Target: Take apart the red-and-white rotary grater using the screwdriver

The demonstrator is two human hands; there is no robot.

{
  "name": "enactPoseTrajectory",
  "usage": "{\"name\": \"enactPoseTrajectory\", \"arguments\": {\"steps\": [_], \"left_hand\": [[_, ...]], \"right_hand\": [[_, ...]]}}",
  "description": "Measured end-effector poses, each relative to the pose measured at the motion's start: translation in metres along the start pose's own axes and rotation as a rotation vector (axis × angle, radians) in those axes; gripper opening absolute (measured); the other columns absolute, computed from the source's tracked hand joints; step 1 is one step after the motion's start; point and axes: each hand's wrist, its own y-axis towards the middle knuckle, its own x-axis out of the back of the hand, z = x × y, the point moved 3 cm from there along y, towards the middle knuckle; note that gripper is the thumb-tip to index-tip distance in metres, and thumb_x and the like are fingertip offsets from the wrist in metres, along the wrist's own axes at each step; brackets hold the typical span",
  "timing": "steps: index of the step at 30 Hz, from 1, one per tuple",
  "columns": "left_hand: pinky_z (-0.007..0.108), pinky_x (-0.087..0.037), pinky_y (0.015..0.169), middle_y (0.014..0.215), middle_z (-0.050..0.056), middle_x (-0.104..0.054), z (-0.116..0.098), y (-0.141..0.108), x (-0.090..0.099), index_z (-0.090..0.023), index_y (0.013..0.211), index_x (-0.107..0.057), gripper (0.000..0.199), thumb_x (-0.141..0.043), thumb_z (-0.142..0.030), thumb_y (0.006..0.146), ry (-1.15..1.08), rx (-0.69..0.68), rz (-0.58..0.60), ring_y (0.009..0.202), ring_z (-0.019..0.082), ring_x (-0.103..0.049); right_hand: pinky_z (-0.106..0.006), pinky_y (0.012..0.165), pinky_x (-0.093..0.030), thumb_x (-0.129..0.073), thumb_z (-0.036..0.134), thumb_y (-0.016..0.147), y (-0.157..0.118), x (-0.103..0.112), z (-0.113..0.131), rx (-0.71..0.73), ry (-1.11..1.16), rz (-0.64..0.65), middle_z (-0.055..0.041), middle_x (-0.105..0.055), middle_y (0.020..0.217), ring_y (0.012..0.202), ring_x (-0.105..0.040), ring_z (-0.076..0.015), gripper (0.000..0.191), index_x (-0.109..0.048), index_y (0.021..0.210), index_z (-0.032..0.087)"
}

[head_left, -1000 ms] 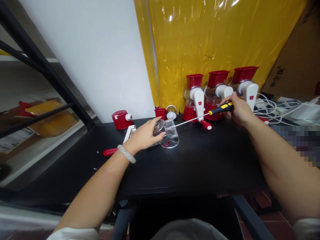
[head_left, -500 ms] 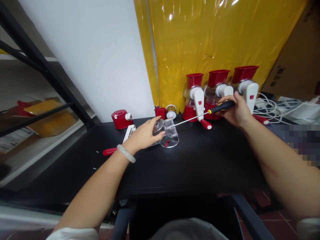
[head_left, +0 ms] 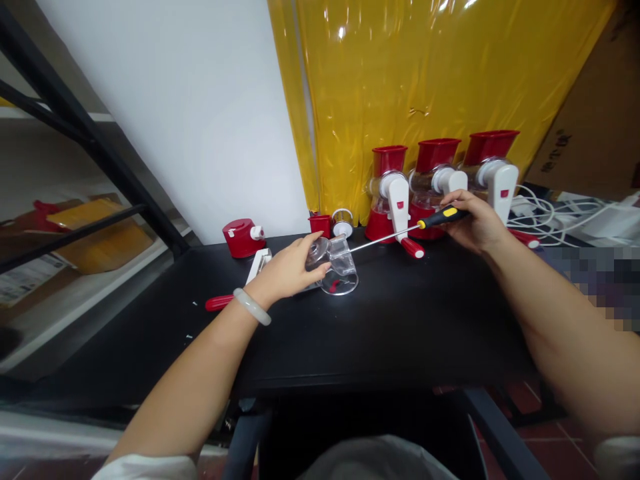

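My left hand (head_left: 287, 268) is closed around a clear plastic grater housing (head_left: 344, 263), pressing it against the black table (head_left: 390, 333). In my right hand (head_left: 475, 223) is a screwdriver (head_left: 390, 237) with a black and yellow handle. Its long shaft points left, and the tip meets the clear housing; the exact contact point is too small to make out. Beside my left wrist lies a white crank with a red handle (head_left: 220, 303), partly covered by the hand. A red base (head_left: 240, 239) with a white knob sits behind it.
Three red and white rotary graters (head_left: 397, 193) stand along the back right. A small red part (head_left: 320, 225) and a metal grating drum (head_left: 343, 222) lie near the yellow sheet (head_left: 360, 100). White cables (head_left: 545, 213) are at the right; a shelf rack (head_left: 95, 147) is at the left.
The screwdriver handle has turned, so a yellow patch on it now shows. My right fingers have shifted slightly on the handle. My left hand and the clear housing have stayed in place.
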Motion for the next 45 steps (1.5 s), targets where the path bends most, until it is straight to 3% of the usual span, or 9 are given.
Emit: {"name": "enactPoseTrajectory", "arguments": {"steps": [6, 9, 17, 20, 24, 28, 37, 41, 45], "left_hand": [[0.049, -0.048, 0.104, 0.145, 0.018, -0.054, 0.0024, 0.0005, -0.0011, -0.017, 0.153, -0.034, 0.074, -0.05, -0.058, 0.093, -0.003, 0.001, -0.002, 0.126, 0.034, -0.057], [0.048, -0.048, 0.105, 0.145, 0.017, -0.054, 0.0019, 0.0008, -0.0015, -0.016, 0.152, -0.034, 0.074, -0.051, -0.058, 0.093, -0.005, 0.006, 0.003, 0.126, 0.033, -0.057], [0.048, -0.047, 0.106, 0.145, 0.017, -0.054, -0.0001, 0.0008, -0.0004, -0.016, 0.152, -0.035, 0.073, -0.052, -0.055, 0.093, -0.004, 0.001, 0.0, 0.126, 0.033, -0.058], [0.048, -0.049, 0.104, 0.145, 0.017, -0.054, 0.0011, 0.0005, -0.0007, -0.016, 0.153, -0.034, 0.074, -0.051, -0.057, 0.093, 0.003, 0.008, 0.0, 0.125, 0.033, -0.058], [0.047, -0.049, 0.104, 0.145, 0.016, -0.054, 0.0019, 0.0004, -0.0013, -0.016, 0.152, -0.035, 0.073, -0.051, -0.057, 0.093, 0.002, 0.002, -0.002, 0.125, 0.033, -0.058], [0.047, -0.049, 0.104, 0.144, 0.017, -0.055, 0.0026, 0.0011, -0.002, -0.016, 0.152, -0.035, 0.073, -0.051, -0.056, 0.093, 0.001, -0.004, -0.008, 0.125, 0.032, -0.058], [0.047, -0.049, 0.103, 0.144, 0.016, -0.055, 0.0019, 0.0007, -0.0016, -0.017, 0.152, -0.035, 0.073, -0.051, -0.057, 0.093, -0.002, -0.005, -0.011, 0.124, 0.032, -0.059], [0.046, -0.048, 0.104, 0.144, 0.016, -0.055, 0.0015, 0.0004, -0.0014, -0.017, 0.151, -0.036, 0.072, -0.051, -0.057, 0.093, -0.002, -0.006, -0.012, 0.124, 0.032, -0.059], [0.047, -0.049, 0.102, 0.143, 0.016, -0.056, 0.0016, 0.0006, -0.0015, -0.017, 0.152, -0.036, 0.073, -0.051, -0.057, 0.092, -0.006, 0.0, -0.011, 0.122, 0.032, -0.06]], "right_hand": [[-0.028, 0.041, -0.037, -0.053, 0.052, 0.088, 0.004, 0.0028, -0.0049, 0.063, -0.095, -0.001, 0.0004, -0.037, 0.039, 0.039, -0.035, -0.0125, 0.042, -0.061, 0.06, 0.021], [-0.026, 0.04, -0.033, -0.063, 0.045, 0.086, 0.0045, 0.0022, -0.0073, 0.068, -0.171, -0.009, 0.004, -0.029, 0.034, 0.036, -0.028, -0.0104, 0.035, -0.058, 0.06, 0.022], [-0.023, 0.053, -0.049, -0.071, 0.018, 0.063, 0.0014, 0.0009, -0.0027, 0.02, 0.037, -0.042, 0.0011, -0.054, 0.069, 0.064, -0.049, -0.0113, 0.01, -0.063, 0.066, 0.02], [-0.024, 0.053, -0.05, -0.07, 0.027, 0.066, 0.0033, 0.0013, -0.0023, 0.049, 0.059, -0.025, -0.0007, -0.055, 0.069, 0.066, -0.05, -0.0121, 0.01, -0.064, 0.064, 0.019], [-0.023, 0.038, -0.036, -0.056, 0.056, 0.085, 0.0065, 0.0039, -0.0059, 0.08, -0.075, -0.077, -0.001, -0.045, 0.046, 0.044, -0.042, -0.0114, 0.046, -0.063, 0.058, 0.019], [-0.022, 0.036, -0.028, -0.069, 0.043, 0.082, 0.0053, 0.0009, -0.0075, 0.082, -0.154, -0.03, 0.0057, -0.032, 0.035, 0.034, -0.028, -0.0082, 0.03, -0.061, 0.064, 0.02], [-0.023, 0.054, -0.051, -0.073, 0.017, 0.061, -0.0012, -0.0039, 0.0005, 0.033, 0.103, -0.049, 0.0027, -0.052, 0.07, 0.064, -0.051, -0.0099, 0.016, -0.059, 0.069, 0.019], [-0.023, 0.045, -0.044, -0.07, 0.035, 0.071, 0.0019, -0.0017, -0.0001, 0.109, 0.053, -0.049, 0.0006, -0.052, 0.06, 0.053, -0.048, -0.0107, 0.02, -0.061, 0.064, 0.019], [-0.024, 0.037, -0.033, -0.059, 0.048, 0.086, 0.003, -0.0035, -0.0025, 0.094, -0.052, 0.001, 0.006, -0.029, 0.034, 0.031, -0.024, -0.0082, 0.036, -0.06, 0.062, 0.021]]}}
